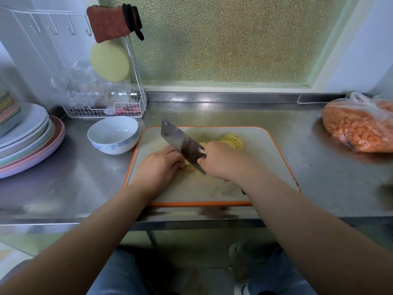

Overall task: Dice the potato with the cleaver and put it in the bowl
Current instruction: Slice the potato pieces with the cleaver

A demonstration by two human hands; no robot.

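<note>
An orange-rimmed cutting board [265,158] lies on the steel counter. My right hand [221,160] grips the handle of the cleaver [180,141], whose blade slants over the board with its edge down on a small potato piece [189,168]. My left hand [159,167] holds that piece with curled fingers, right beside the blade. A stack of yellow potato slices [232,140] sits farther back on the board, partly hidden behind my right hand. The white bowl [112,135] with a blue pattern stands left of the board and looks empty.
A stack of pastel plates [29,141] fills the counter's left edge. A white wire rack [106,107] with plastic bags stands behind the bowl. A bag of orange pieces [359,126] lies at the far right. The counter's front edge runs just below the board.
</note>
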